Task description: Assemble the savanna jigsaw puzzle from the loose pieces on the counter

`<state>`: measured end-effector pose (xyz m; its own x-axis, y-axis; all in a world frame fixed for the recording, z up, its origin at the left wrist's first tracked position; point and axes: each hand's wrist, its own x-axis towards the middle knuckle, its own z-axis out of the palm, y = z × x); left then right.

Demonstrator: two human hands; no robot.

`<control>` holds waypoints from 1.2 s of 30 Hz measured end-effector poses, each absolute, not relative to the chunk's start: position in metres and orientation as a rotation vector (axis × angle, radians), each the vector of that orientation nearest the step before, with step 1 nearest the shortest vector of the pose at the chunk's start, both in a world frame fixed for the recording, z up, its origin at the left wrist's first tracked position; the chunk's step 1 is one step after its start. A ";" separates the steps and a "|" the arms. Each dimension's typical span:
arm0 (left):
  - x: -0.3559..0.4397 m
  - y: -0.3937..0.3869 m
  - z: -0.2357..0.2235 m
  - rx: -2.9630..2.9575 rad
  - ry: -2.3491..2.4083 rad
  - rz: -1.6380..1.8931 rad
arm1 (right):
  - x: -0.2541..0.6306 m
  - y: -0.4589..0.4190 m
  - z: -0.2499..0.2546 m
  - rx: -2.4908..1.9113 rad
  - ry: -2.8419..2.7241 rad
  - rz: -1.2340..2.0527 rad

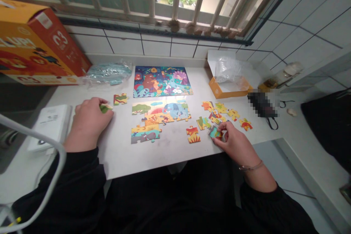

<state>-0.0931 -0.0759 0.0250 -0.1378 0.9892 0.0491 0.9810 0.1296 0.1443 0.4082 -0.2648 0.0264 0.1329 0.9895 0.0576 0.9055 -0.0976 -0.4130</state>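
Observation:
My left hand rests on the white counter, pinching a green jigsaw piece between its fingers. Just beyond it lies a loose red and green piece. My right hand holds a teal and yellow piece by its edge, close to several loose pieces. Between my hands sits a partly joined section of the jigsaw, with a separate joined group below it. A printed jungle-animal picture sheet lies farther back.
An orange puzzle box stands at the far left, beside a crumpled plastic bag. An open box lid holds clear plastic. A pixelated dark object lies at right. A white device sits by my left hand, and a white cable crosses the foreground.

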 end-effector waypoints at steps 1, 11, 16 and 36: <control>-0.093 -0.076 0.024 2.028 2.318 0.225 | 0.405 -0.265 0.027 -2.050 -1.838 0.324; -0.088 -0.080 0.028 2.002 2.313 0.268 | 0.297 -0.276 0.037 -1.533 -1.938 0.489; -0.083 -0.083 0.032 2.032 2.296 0.288 | 0.212 -0.262 0.038 -1.414 -1.984 0.630; -0.088 -0.083 0.019 2.008 2.249 0.400 | 0.196 -0.270 0.002 -1.307 -2.384 0.315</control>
<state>-0.0882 -0.0828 0.0185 -0.1250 0.9872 0.0991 0.9609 0.0956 0.2599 0.1959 -0.2703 0.0021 -0.4820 0.8434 0.2375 0.7529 0.5373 -0.3801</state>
